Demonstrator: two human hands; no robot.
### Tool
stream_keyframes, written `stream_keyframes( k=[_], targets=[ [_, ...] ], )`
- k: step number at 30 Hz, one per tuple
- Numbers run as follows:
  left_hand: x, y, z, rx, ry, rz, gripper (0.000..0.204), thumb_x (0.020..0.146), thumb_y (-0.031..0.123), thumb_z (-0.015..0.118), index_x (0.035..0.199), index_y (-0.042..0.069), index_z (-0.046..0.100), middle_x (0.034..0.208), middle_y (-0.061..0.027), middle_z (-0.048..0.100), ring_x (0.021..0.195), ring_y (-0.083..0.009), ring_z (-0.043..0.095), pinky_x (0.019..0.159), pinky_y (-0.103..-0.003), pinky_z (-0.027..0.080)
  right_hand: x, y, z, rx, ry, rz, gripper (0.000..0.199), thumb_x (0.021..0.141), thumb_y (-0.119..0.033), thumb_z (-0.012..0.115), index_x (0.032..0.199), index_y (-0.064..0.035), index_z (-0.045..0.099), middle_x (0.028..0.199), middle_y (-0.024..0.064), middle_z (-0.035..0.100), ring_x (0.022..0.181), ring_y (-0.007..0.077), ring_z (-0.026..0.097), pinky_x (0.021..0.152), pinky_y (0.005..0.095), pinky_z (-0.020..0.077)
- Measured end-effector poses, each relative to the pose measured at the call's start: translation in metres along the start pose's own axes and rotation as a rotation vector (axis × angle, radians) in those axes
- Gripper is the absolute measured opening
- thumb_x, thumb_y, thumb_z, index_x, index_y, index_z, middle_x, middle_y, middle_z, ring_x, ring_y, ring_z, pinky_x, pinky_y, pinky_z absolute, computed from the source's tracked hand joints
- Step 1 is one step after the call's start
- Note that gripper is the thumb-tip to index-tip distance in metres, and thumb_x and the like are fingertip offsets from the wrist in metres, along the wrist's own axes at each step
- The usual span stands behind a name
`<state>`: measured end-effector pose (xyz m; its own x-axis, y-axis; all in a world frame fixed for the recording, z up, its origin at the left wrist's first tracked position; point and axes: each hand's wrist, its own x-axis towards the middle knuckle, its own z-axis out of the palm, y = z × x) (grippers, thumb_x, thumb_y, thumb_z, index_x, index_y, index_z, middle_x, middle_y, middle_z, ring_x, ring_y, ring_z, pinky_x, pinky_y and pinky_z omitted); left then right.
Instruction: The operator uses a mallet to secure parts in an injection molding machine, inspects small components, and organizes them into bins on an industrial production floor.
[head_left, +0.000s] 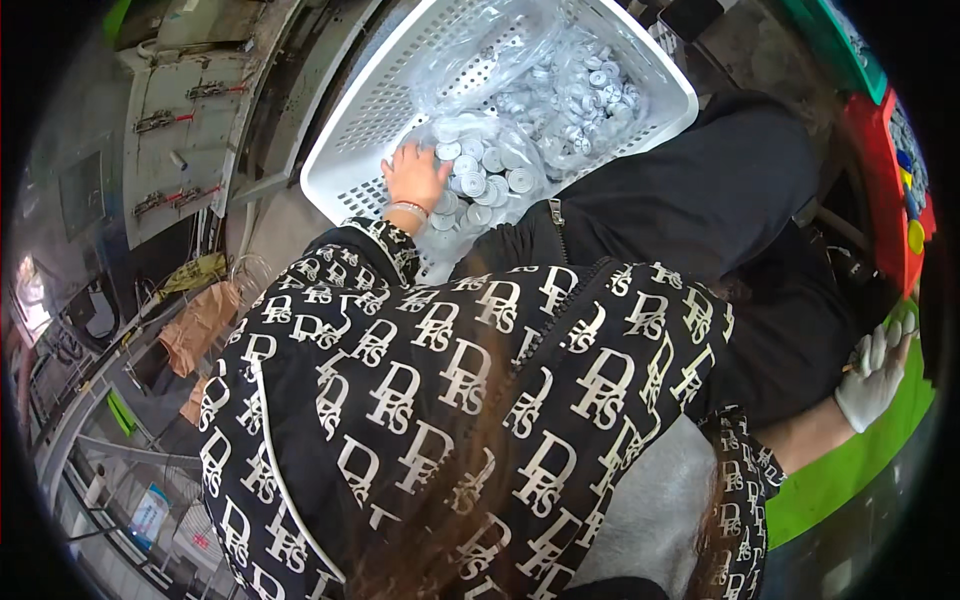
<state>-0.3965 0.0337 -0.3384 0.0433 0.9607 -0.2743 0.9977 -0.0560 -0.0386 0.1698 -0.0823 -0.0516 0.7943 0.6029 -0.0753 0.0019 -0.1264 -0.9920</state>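
My bare left hand (415,180) reaches into a white perforated plastic basket (345,130). Its fingers are apart, at the edge of a clear plastic bag (462,124) full of grey round discs with ringed faces (472,183). The thumb lies beside the nearest discs, and none shows within the fingers. Far to the right, my right hand (872,385) wears a white glove and has its fingers curled in. A small orange-brown tip shows by them; what it belongs to is hidden. This hand is over a bright green surface (850,480).
Another clear bag of smaller grey parts (590,95) fills the basket's far right. A red bin (888,165) and a green bin (850,40) stand at the right rim. Metal machinery with red-handled clamps (165,120) and brown paper (200,325) are on the left.
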Motion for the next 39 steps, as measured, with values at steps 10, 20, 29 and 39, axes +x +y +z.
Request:
stream_keyframes(
  k=[10,20,29,39],
  targets=[
    [0.008,0.02,-0.008,0.092,0.067,0.05,0.041,0.072,0.046,0.062,0.094,0.011,0.062,0.097,-0.0056,0.06,0.099,-0.0255,0.052,0.096,-0.065,0.021,0.004,0.006,-0.014,0.213,-0.226,0.016,0.031,0.096,-0.018,0.035,0.119,0.002,0.042,0.086,0.0026,0.049,0.052,0.0052,0.032,0.038,0.0156,0.0263],
    [-0.016,0.115,-0.178,-0.46,0.551,0.647,0.043,0.067,0.034,0.073,0.097,0.006,0.06,0.088,-0.0058,0.063,0.083,-0.0226,0.059,0.095,-0.051,0.032,-0.099,0.003,0.076,-0.46,-0.412,-0.026,0.04,0.094,-0.035,0.042,0.107,-0.0008,0.057,0.068,-0.0032,0.046,0.047,-0.0003,0.034,0.041,0.0143,0.0239],
    [-0.04,0.191,-0.301,-0.534,0.658,1.162,0.046,0.062,0.034,0.074,0.093,0.003,0.062,0.083,-0.0062,0.062,0.078,-0.0229,0.06,0.094,-0.049,0.036,-0.119,-0.043,0.087,-0.778,-0.578,-0.575,0.014,0.077,-0.008,0.065,0.089,-0.0006,0.064,0.07,0.009,0.059,0.057,0.0193,0.052,0.053,0.0271,0.0405],
    [-0.043,0.204,-0.305,-0.448,0.776,1.211,0.044,0.064,0.037,0.073,0.093,0.005,0.062,0.083,-0.0034,0.062,0.078,-0.0192,0.059,0.095,-0.051,0.035,-0.116,-0.058,0.083,-0.918,-0.633,-0.689,0.019,0.07,-0.007,0.069,0.088,-0.0027,0.064,0.068,0.0089,0.057,0.058,0.0217,0.056,0.053,0.0286,0.0429]
  ],
)
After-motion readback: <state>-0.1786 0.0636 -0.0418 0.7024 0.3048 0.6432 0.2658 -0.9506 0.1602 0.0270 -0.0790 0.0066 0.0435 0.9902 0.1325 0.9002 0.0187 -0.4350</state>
